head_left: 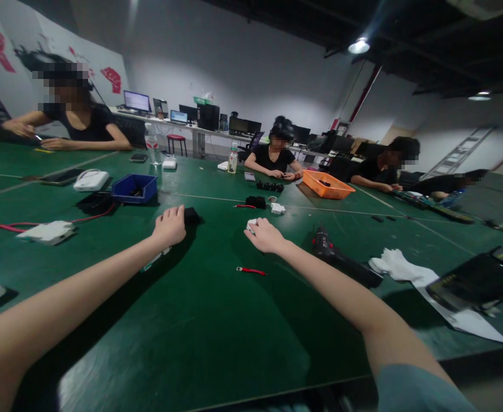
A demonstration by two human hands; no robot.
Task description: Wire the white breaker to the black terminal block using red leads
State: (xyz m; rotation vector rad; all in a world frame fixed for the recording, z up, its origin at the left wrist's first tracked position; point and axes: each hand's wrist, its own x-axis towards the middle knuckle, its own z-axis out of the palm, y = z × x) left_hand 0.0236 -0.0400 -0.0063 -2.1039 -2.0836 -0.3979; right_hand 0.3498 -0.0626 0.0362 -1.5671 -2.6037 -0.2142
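Note:
My left hand (169, 226) is closed around a black block-like part (191, 216) at the middle of the green table; its far end pokes out past my fingers. Under that wrist, a white and teal piece (157, 258) is mostly hidden by my forearm. My right hand (265, 236) grips a small white plastic block (250, 226), partly covered by the fingers. Between my arms a short red wire (251, 270) with a metal lug at one end lies on the table. Just beyond my right hand sit another white block (277, 209) and a black part (255, 202).
To the right lie a black power drill (341, 257), a white glove (399, 264) and a dark device (483, 280). A blue bin (134, 190) and a white part (48, 232) with red wires are at left. Several people sit around the table, near an orange basket (327, 186).

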